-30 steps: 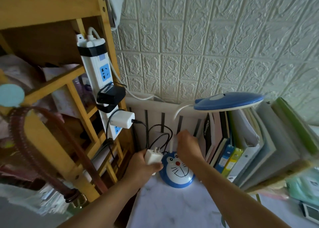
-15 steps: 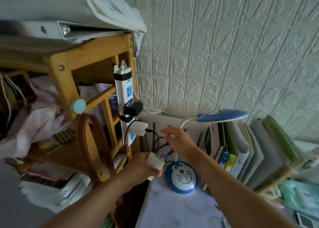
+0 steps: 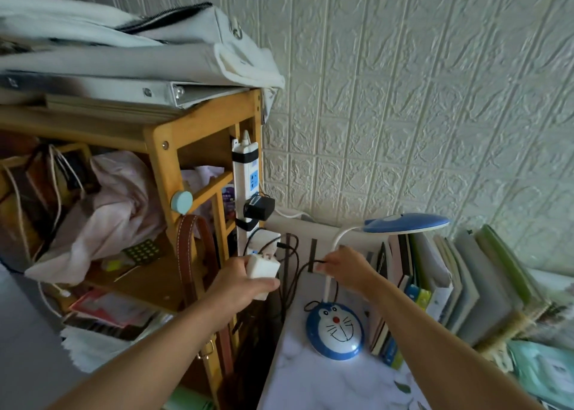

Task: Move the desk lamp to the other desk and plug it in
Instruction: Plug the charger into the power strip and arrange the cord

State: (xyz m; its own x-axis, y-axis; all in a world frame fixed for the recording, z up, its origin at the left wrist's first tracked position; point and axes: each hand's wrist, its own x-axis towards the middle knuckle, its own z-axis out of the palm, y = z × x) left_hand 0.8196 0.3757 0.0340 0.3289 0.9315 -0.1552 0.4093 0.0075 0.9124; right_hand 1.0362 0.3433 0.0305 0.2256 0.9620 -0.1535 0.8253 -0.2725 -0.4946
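The blue desk lamp (image 3: 335,335) stands on the marble-patterned table (image 3: 310,384), beside upright books (image 3: 466,285). The left hand (image 3: 245,282) grips a white plug adapter (image 3: 262,266) just below the power strip (image 3: 247,192) on the wooden shelf (image 3: 164,148). The right hand (image 3: 348,269) pinches the lamp's dark cord (image 3: 306,268) by its white neck.

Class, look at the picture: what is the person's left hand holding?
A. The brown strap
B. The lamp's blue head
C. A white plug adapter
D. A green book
C: the left hand is closed round a white adapter, prongs up, just below the power strip, while the right hand is on the cable by the lamp.
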